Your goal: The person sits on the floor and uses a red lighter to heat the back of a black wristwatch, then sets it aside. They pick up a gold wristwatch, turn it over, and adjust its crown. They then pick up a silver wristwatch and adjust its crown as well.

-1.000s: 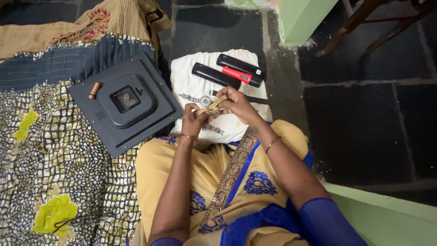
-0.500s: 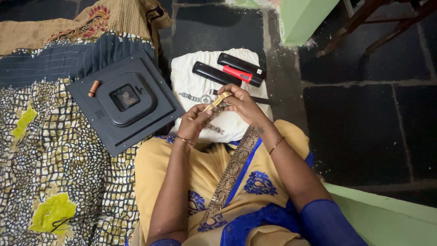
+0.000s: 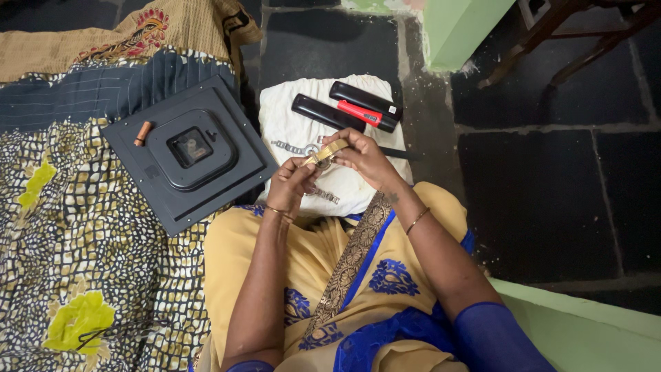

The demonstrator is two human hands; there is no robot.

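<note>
Patterned quilt [image 3: 76, 275] is covering the left side of the dark stone floor [image 3: 551, 193], with a dark blue cloth [image 3: 82, 96] and a tan embroidered cloth [image 3: 103, 34] lying above it. Person is sitting in a yellow and blue garment [image 3: 344, 275], lap at bottom centre. Green wall edge [image 3: 592, 331] is running along bottom right, a green post [image 3: 461, 31] is standing at top, dark chair legs [image 3: 571, 34] at top right.

Dark square clock back [image 3: 189, 151] is lying face down, partly on the quilt, its corner just beside the white cloth [image 3: 296, 131]. Small brown cylinder [image 3: 142, 133] is resting on the clock back's upper left area.

White cloth is lying on the floor ahead of the knees. Two black cases [image 3: 344, 107] are sitting on its top part, a red tool [image 3: 359, 114] between them. Silver metal watch [image 3: 292, 147] is lying on the cloth, just left of the hands.

Left hand [image 3: 290, 186] and right hand [image 3: 365, 155] are both pinching a gold watch strap [image 3: 327, 151] above the white cloth; fingers of each are closing narrowly on it, left at the lower end, right at the upper end. Bangle showing on each wrist.
</note>
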